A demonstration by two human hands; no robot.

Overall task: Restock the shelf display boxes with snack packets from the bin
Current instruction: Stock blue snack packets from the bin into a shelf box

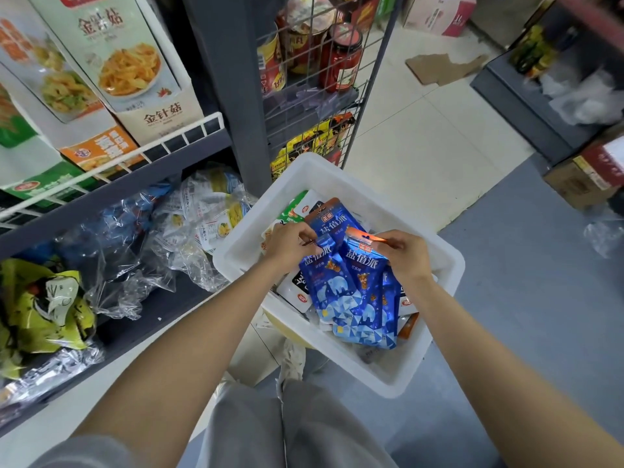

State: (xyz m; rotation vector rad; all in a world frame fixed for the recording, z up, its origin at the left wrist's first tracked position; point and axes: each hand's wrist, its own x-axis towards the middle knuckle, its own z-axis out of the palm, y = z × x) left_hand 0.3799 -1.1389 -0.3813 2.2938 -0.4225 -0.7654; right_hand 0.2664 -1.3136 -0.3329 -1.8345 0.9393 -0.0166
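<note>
Blue foil snack packets (358,292) hang fanned out over the white bin (435,265), held up by their top edges. The left hand (290,246) pinches the upper corner of the left packet, and the right hand (407,255) grips the orange top strip of the front one, so the packets dangle below both grips. More packets lie in the bin beneath. Beyond, display boxes (128,69) stand on the shelf (111,187).
</note>
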